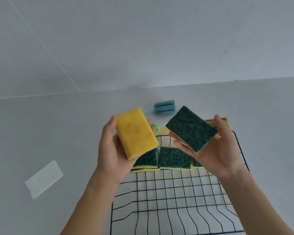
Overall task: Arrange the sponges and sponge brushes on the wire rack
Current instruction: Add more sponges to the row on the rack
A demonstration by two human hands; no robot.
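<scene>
My left hand (111, 155) holds a sponge (136, 134) with its yellow side up, above the rack's far left corner. My right hand (215, 155) holds a second sponge (191, 128) with its dark green scouring side up. Below them the black wire rack (168, 197) lies on the white surface. Several green-topped sponges (174, 157) lie in a row on its far part, partly hidden by my hands. Beyond the rack lies a blue sponge brush (164, 106), and a green brush piece (155, 128) peeks out between the two held sponges.
A white rectangular block (44, 178) lies on the surface to the left of the rack. A yellow sponge edge (225, 120) shows behind my right hand. The white wall rises just behind the brushes.
</scene>
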